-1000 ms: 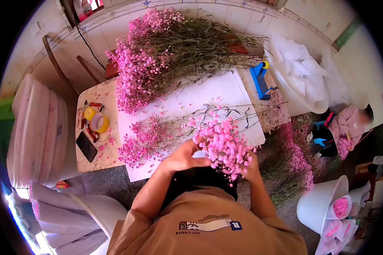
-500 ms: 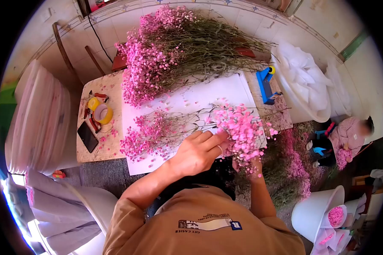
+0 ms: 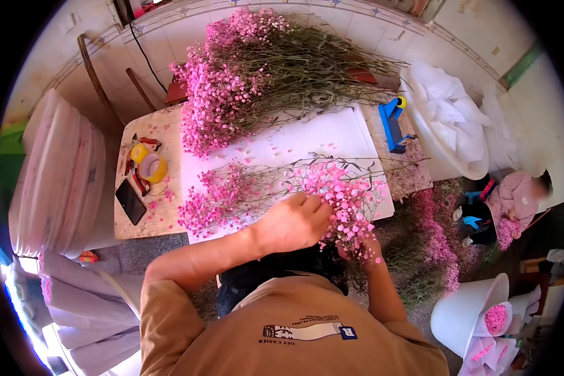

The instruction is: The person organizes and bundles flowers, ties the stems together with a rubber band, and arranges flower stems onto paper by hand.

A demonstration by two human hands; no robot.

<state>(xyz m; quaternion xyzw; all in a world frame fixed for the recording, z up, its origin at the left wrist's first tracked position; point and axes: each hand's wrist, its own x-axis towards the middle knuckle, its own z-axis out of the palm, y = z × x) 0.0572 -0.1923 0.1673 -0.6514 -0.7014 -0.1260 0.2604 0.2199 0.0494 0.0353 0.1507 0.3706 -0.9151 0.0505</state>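
My left hand [image 3: 296, 220] is closed at the left side of a pink flower bunch [image 3: 344, 203], its fingertips among the blossoms; what it pinches is hidden. Below the blossoms, my right hand [image 3: 365, 249] is wrapped round the stems of this bunch, partly covered by flowers. Beyond my hands, loose pink sprays [image 3: 216, 199] lie on white paper [image 3: 319, 133] with their stems pointing right. A large heap of pink flowers [image 3: 216, 103] rests at the back of the table.
Pliers, yellow tape [image 3: 152, 168] and a black phone [image 3: 130, 202] lie on the table's left. A blue tape dispenser [image 3: 392, 128] stands on the right. White tubs [image 3: 467, 307] flank me. More flowers [image 3: 435, 244] lie on the floor, near a seated person [image 3: 514, 200].
My left hand has moved from lower beside the bunch up to its blossoms, its fingers now closed. The bunch has shifted slightly right, and my right hand is still under it.
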